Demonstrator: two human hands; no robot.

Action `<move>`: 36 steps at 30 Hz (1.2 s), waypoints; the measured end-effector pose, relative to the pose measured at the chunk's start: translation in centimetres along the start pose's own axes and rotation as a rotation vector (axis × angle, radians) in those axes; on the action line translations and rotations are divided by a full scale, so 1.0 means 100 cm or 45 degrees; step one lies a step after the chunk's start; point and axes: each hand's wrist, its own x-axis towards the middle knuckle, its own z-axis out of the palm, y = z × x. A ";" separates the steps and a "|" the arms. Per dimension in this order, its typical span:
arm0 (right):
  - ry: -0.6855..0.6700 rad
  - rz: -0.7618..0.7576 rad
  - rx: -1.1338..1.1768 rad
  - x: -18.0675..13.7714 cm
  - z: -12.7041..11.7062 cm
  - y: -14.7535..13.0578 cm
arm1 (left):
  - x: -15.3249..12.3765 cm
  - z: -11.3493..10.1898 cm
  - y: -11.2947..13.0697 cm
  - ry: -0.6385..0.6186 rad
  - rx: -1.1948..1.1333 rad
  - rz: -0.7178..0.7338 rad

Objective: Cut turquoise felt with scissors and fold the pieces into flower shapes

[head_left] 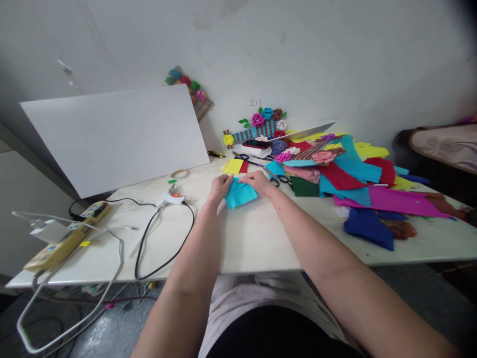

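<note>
A piece of turquoise crepe paper [241, 195] is stretched between my two hands above the middle of the table. My left hand [221, 188] pinches its upper left corner, and my right hand [260, 182] pinches the upper right one. The paper's lower part hangs toward me. Just beyond it lie a yellow paper square [234, 166] and a partly covered red paper piece [243, 167]. Right of my right hand are black-handled scissors [285, 179], by a dark green paper piece [305, 186].
A white glue gun [169, 199] with a looped black cord and a yellow power strip [67, 238] occupy the left. Colourful crepe paper [391, 199] is heaped on the right. A phone [257, 143] rests on a white box at the back. A white board [119, 139] leans against the wall.
</note>
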 end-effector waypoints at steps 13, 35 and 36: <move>-0.118 0.323 0.312 -0.003 0.003 0.000 | -0.005 -0.001 0.015 -0.004 -0.023 0.135; -0.043 0.272 0.368 -0.003 0.002 -0.003 | -0.002 0.002 0.002 -0.027 -0.185 0.009; -0.057 0.264 0.372 -0.003 0.001 -0.003 | -0.002 0.002 0.003 -0.026 -0.184 0.008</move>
